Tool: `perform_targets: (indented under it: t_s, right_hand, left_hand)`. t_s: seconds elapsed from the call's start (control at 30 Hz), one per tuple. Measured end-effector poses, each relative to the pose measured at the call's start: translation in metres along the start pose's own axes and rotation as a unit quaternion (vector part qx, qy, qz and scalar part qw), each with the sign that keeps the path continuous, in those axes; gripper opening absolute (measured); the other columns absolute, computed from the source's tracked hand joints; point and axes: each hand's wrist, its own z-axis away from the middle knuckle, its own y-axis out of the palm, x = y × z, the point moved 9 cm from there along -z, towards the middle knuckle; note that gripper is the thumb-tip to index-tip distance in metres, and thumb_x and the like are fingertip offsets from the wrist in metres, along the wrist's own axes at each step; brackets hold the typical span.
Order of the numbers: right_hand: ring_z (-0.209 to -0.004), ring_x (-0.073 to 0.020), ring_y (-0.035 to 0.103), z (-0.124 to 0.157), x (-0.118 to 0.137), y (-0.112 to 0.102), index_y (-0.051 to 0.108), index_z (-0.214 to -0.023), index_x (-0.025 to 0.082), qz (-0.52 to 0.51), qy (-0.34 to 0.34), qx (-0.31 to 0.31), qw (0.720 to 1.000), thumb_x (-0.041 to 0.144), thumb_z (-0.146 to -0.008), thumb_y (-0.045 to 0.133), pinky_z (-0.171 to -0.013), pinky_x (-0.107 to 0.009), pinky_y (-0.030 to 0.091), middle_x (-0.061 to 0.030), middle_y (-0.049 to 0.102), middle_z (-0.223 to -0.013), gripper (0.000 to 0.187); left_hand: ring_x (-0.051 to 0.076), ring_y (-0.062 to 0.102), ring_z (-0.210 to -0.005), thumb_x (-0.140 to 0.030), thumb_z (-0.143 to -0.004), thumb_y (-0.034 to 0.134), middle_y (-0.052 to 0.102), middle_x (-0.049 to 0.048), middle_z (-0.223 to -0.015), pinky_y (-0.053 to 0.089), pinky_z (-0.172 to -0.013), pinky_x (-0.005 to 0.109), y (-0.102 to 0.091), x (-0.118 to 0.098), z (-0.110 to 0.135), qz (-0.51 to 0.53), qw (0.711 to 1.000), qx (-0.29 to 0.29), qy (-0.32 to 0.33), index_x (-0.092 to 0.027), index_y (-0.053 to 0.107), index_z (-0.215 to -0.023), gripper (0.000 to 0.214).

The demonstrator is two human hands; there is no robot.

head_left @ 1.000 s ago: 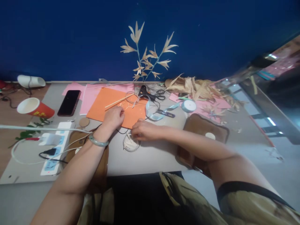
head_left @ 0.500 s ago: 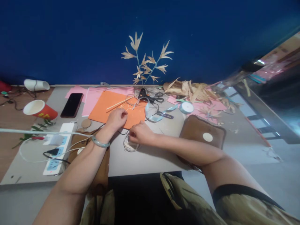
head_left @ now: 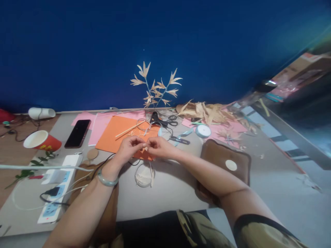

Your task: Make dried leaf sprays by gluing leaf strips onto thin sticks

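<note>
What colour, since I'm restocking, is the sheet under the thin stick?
The sheet under the stick is orange; it shows best in the head view.

A small, pale sliver of thin material (head_left: 145,148), largely hidden, is pinched between the left hand (head_left: 130,148) and right hand (head_left: 159,147) above the near edge of a flat orange rectangular sheet (head_left: 107,137). Just nearer the person, narrow, pale, flat strips (head_left: 143,179) lie across a round grey ring (head_left: 136,176) resting on a grey tabletop (head_left: 170,189).

Craft wkshop, w/ glue gun (head_left: 158,121), scissors (head_left: 172,120), ribbon (head_left: 203,131).
</note>
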Motion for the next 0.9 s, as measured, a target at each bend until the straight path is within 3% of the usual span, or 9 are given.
perform_targets:
  t_s: [0.13,0.27,0.4,0.67,0.8,0.9]
  right_hand:
    - [-0.064,-0.0106,0.053,-0.003,0.001,-0.022,0.058,-0.074,0.014,-0.009,-0.039,-0.06,0.997,0.022,-0.075,0.057,-0.062,-0.022,0.042,-0.0002,0.061,-0.07,0.008]
    - [-0.062,-0.0101,0.049,-0.005,0.001,-0.034,0.062,-0.077,0.013,-0.024,-0.041,-0.074,0.996,0.028,-0.077,0.06,-0.061,-0.022,0.04,-0.0016,0.062,-0.072,0.015]
    - [-0.062,-0.0101,0.05,-0.006,-0.002,-0.032,0.063,-0.075,0.013,-0.063,-0.046,-0.066,0.995,0.032,-0.077,0.063,-0.06,-0.022,0.039,-0.0012,0.062,-0.07,0.019]
    - [-0.058,-0.0098,0.051,-0.011,-0.017,-0.027,0.064,-0.072,0.012,-0.107,-0.024,-0.043,0.993,0.039,-0.081,0.06,-0.06,-0.023,0.041,0.0006,0.06,-0.063,0.028]
    - [-0.064,-0.0107,0.055,-0.009,-0.011,-0.047,0.067,-0.084,0.012,-0.064,-0.034,-0.064,0.995,0.037,-0.083,0.055,-0.061,-0.022,0.042,-0.0022,0.065,-0.073,0.028]
    - [-0.069,-0.0123,0.058,-0.003,0.001,-0.057,0.068,-0.085,0.012,0.04,-0.048,-0.028,0.998,0.03,-0.079,0.06,-0.064,-0.023,0.042,-0.0032,0.067,-0.077,0.021]
  left_hand:
    - [0.01,0.055,-0.051,-0.031,-0.064,0.076,0.063,-0.0005,-0.058,0.043,-0.05,0.021,-0.005,0.008,0.0,-0.002,0.999,-0.028,-0.042,-0.015,0.065,-0.072,0.021]
    - [0.012,0.059,-0.054,-0.033,-0.061,0.078,0.065,0.0006,-0.061,0.045,-0.051,0.022,0.004,0.019,0.001,0.022,0.996,0.004,-0.09,-0.016,0.066,-0.079,0.028]
    - [0.013,0.059,-0.053,-0.036,-0.061,0.078,0.064,0.0007,-0.06,0.045,-0.05,0.023,0.015,0.026,0.004,0.042,0.99,0.034,-0.133,-0.015,0.066,-0.077,0.029]
    - [0.009,0.055,-0.052,-0.038,-0.067,0.074,0.061,-0.0006,-0.059,0.041,-0.051,0.02,0.024,0.027,0.009,0.069,0.984,0.07,-0.146,-0.015,0.064,-0.074,0.027]
    - [0.009,0.055,-0.05,-0.035,-0.064,0.075,0.061,-0.0012,-0.059,0.04,-0.049,0.019,0.014,0.03,0.007,0.093,0.983,0.03,-0.153,-0.015,0.06,-0.072,0.026]
    - [0.009,0.055,-0.049,-0.034,-0.063,0.075,0.061,-0.0016,-0.057,0.04,-0.048,0.019,0.005,0.032,0.005,0.1,0.983,-0.015,-0.156,-0.016,0.059,-0.072,0.025]
